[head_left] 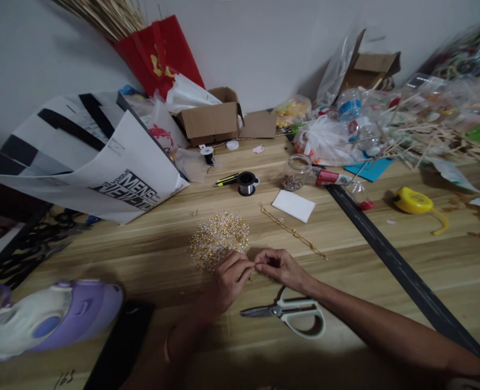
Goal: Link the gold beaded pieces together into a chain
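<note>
Left hand (234, 276): centre of the frame; I cannot tell its grip.
Right hand (280, 268): fingertips at the left hand's, thumb and finger pinched together; anything between is too small for me to make out.
Pile (211, 241): small gold and silvery pieces, mid-frame, beside the left hand.
Gold chain (294, 233): right of centre, apart from both hands.
Scissors (284, 312): lower centre, blades pointing left.

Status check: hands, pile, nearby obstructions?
Left hand, right hand: pinched, fingertips meeting; anything between too small to tell. Gold-and-clear pile just beyond left hand. Scissors close on near side.
</note>
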A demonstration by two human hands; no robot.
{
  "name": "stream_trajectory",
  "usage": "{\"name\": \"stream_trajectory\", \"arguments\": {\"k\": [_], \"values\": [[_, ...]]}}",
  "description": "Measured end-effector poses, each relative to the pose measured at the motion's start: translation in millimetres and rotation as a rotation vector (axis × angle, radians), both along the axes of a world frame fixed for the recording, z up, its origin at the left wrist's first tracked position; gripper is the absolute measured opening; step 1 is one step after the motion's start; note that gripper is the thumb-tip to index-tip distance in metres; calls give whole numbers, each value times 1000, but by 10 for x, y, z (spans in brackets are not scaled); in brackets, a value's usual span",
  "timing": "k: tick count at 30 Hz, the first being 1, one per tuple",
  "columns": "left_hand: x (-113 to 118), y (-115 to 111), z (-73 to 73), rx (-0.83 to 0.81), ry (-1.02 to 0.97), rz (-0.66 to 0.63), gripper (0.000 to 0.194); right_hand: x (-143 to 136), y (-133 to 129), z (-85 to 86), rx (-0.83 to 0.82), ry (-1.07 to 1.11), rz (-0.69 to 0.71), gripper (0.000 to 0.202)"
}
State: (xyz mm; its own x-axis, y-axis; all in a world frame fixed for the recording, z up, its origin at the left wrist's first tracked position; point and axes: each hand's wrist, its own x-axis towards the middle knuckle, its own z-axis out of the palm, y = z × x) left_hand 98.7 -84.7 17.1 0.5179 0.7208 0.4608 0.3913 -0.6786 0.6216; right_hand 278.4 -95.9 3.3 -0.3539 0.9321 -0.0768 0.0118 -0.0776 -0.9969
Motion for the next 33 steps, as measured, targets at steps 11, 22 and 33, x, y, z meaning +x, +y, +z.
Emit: {"name": "stream_trajectory", "arguments": {"k": [11,22,33], "values": [[22,67,-101,-246,-185,81,5,-4,-6,-43,7,21,-24,29],[7,139,-65,-926,-375,199,14,-9,-75,-55,356,-209,-66,12],[41,133,-68,-971,-362,192,13,-6,-84,-86,288,-235,-29,8]]}}
